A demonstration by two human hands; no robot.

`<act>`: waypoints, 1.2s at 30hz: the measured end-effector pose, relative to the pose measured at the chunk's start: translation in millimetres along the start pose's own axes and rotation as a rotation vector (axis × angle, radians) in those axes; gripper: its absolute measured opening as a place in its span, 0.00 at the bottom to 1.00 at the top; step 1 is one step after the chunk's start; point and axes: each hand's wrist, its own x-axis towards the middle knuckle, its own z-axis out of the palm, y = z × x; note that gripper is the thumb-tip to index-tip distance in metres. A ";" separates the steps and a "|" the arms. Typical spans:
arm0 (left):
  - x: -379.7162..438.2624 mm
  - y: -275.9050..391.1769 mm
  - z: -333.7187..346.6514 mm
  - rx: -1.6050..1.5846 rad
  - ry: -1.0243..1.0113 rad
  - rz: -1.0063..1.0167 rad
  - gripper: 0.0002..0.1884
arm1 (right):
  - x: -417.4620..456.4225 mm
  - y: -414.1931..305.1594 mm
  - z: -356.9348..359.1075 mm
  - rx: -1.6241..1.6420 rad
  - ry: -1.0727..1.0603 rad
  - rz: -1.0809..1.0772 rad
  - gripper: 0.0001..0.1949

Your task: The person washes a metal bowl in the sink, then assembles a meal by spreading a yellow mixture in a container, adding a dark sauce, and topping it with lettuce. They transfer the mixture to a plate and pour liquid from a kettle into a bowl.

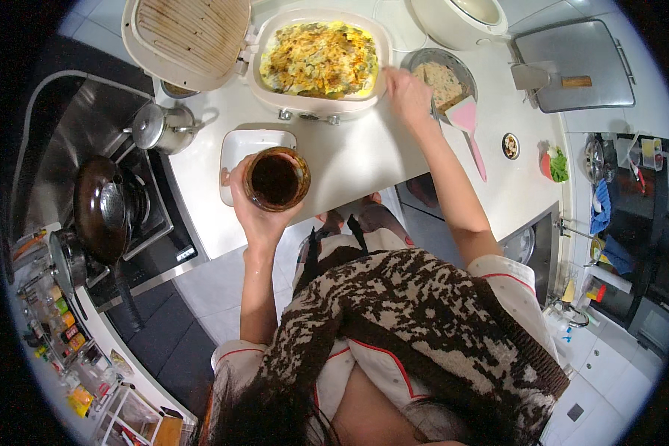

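Observation:
My left hand (pixel 259 220) is wrapped around an open glass jar (pixel 276 179) with dark brown sauce or paste inside. The jar is held above a white rectangular dish (pixel 240 146) on the counter. In front of me an electric cooking pan (pixel 318 105) holds a browned, yellow egg-like pancake (pixel 320 58) that fills most of it. At the pan's right rim is my right hand (pixel 410 96), fingers curled and slightly blurred; whether it holds anything is hidden. Beside that hand sits a grey bowl of pale batter-like mixture (pixel 440 81), with a pink spatula (pixel 464 117) leaning across its edge.
The pan's ridged lid (pixel 187 42) stands open at the left. A steel pot (pixel 164 128) is near the stove, where a brown lidded pan (pixel 100 209) sits. To the right are a small dish (pixel 510 146), a cup with greens (pixel 554 164) and a metal spatula (pixel 535 77).

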 end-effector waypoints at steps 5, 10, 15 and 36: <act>-2.1 22.8 29.1 -0.032 -0.023 0.001 0.50 | 13.3 1.9 -6.2 0.077 -0.163 -0.075 0.11; 5.4 57.7 79.2 -0.134 -0.121 0.061 0.50 | -31.7 33.9 -93.7 0.588 0.015 0.075 0.12; 21.3 119.9 170.6 -0.234 -0.319 0.240 0.50 | -150.7 110.6 -225.8 0.780 0.252 0.284 0.09; 37.3 171.7 627.6 -0.622 -0.450 0.241 0.40 | -297.8 247.4 -255.8 0.285 0.518 0.965 0.08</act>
